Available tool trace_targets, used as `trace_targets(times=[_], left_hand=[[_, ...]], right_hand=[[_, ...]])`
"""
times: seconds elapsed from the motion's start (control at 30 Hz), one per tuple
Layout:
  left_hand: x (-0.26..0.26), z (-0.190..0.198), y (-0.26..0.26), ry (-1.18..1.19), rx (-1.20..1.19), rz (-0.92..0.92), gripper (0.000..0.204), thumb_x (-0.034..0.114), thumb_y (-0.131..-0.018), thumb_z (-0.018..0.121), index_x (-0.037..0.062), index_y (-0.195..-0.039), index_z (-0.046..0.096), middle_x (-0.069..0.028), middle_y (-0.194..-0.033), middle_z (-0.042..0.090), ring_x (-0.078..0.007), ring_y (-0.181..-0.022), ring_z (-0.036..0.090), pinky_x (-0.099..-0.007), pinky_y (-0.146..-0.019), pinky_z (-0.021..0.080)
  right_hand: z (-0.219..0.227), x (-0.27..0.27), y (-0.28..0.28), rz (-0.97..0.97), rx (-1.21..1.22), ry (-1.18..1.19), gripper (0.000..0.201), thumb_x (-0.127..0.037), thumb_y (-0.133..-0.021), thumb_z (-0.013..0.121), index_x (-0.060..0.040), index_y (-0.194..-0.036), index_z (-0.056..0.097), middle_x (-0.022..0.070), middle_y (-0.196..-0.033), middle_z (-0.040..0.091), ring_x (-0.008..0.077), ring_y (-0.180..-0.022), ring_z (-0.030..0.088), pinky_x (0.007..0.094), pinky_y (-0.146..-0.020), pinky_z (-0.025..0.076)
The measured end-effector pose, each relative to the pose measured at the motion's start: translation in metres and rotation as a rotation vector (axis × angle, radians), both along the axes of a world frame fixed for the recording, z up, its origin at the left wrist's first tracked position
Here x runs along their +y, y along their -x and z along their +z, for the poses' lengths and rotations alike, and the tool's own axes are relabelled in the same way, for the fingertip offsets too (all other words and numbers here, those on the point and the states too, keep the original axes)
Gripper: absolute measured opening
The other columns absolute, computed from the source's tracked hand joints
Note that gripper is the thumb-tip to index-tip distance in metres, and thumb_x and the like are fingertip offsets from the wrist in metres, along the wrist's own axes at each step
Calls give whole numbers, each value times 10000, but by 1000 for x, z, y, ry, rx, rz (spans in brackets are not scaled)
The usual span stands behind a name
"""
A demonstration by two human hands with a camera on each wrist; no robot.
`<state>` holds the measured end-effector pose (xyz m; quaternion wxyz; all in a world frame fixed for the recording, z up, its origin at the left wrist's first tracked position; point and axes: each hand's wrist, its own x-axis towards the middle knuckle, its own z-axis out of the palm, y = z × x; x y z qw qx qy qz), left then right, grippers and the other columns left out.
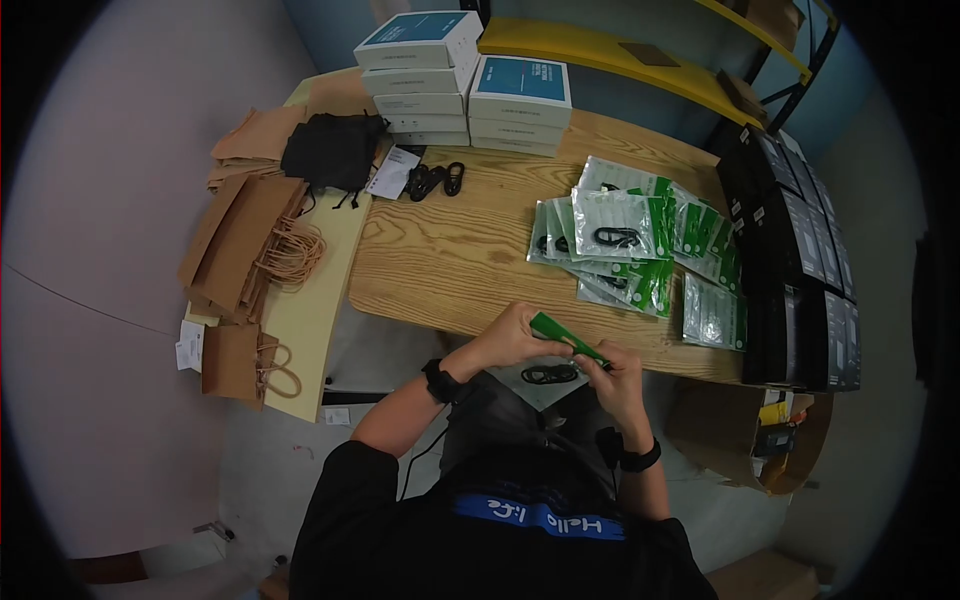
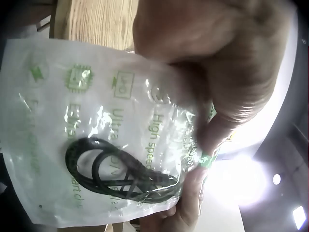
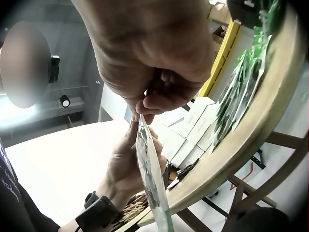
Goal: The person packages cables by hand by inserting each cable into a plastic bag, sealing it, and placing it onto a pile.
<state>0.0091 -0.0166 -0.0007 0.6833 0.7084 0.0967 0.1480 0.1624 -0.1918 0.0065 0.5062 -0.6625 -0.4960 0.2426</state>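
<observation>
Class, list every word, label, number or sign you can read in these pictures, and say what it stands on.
"Hello life": black shirt
"High speed": held bag
"Ultra": held bag
Too small or blurred to read: all other print, including the rest on the held bag and that on the white boxes, black boxes, table bags and white leaflet.

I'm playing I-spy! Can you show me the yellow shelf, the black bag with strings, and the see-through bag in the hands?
Yellow shelf point(image 1: 585, 48): head view, on its flat board.
Black bag point(image 1: 332, 150): head view, on its middle.
See-through bag point(image 2: 99, 126): left wrist view, on its printed front.
</observation>
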Motion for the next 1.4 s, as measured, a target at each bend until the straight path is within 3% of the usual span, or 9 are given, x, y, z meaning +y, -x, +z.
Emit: trace_targets(times=[0.17, 0.47, 0.67, 0.87, 1.0, 1.13, 1.2, 1.33, 1.4], left_hand=[[12, -2, 8, -103, 203, -28, 164, 159, -900, 792, 26, -995, 788, -4, -783, 727, -38, -677, 567, -239, -603, 450], [10, -4, 9, -105, -120, 108, 157, 163, -892, 781, 41, -990, 785, -59, -781, 730, -91, -658, 615, -269, -586, 466], [12, 17, 15, -380, 24, 97, 229, 235, -970, 696, 19, -1026, 750, -115, -746, 702, -163, -607, 612, -307, -584, 474], [42, 18, 11, -476, 326, -112, 329, 321, -1000, 644, 9, -1057, 733, -131, -738, 682, -162, -638, 624, -321, -603, 472], [61, 27, 13, -460, 169, -43, 290, 285, -995, 649, 22, -1077, 740, -126, -774, 715, -169, -673, 643, -307, -650, 493], [134, 20, 24, -589, 273, 500, 345, 246, -958, 686, 57, -1246, 697, -185, -1356, 626, -311, -1144, 646, -395, -952, 539], [178, -8, 34, -1016, 514, 663, 445, 245, -949, 694, 78, -1357, 630, -221, -1552, 413, -390, -1424, 401, -488, -1138, 403], [241, -51, 46, -1038, 604, 712, 495, 255, -953, 690, 85, -1408, 591, -241, -1584, 351, -436, -1484, 262, -515, -1200, 296], [248, -61, 48, -1003, 721, 617, 478, 242, -961, 678, 74, -1401, 597, -238, -1571, 373, -434, -1465, 302, -513, -1190, 320]], right_hand=[[9, 1, 2, -36, 16, 25, 45, -7, -874, 752, 14, -914, 758, 47, -617, 571, 114, -486, 546, 280, -451, 388], [9, 6, 9, -107, 47, 88, 51, -24, -905, 736, 25, -895, 739, 49, -605, 606, 91, -461, 570, 251, -425, 398], [3, 9, -1, -26, -245, -29, 72, -22, -913, 724, 26, -956, 755, 63, -589, 616, 104, -428, 550, 266, -414, 405], [15, 8, 4, -35, -14, 83, 70, -26, -908, 721, 24, -951, 744, 92, -600, 623, 139, -458, 594, 278, -452, 438], [4, 5, -9, -93, 84, 88, 139, -52, -980, 651, 30, -1071, 718, 64, -647, 669, 117, -530, 665, 244, -464, 477], [-6, 1, -45, -192, 415, -92, 227, -168, -1078, 520, 29, -1145, 610, 57, -744, 681, 146, -663, 716, 243, -546, 541], [-9, 7, -65, -307, 548, -196, 225, -202, -1074, 536, 7, -1118, 607, 43, -811, 673, 154, -723, 724, 247, -579, 553], [-1, 24, -103, -339, 661, -270, 203, -229, -1066, 559, -33, -1099, 602, 14, -879, 627, 159, -826, 726, 253, -667, 575], [12, 38, -118, -302, 709, -326, 309, -211, -1062, 564, -1, -1287, 536, 76, -1061, 640, 184, -914, 723, 275, -731, 588]])
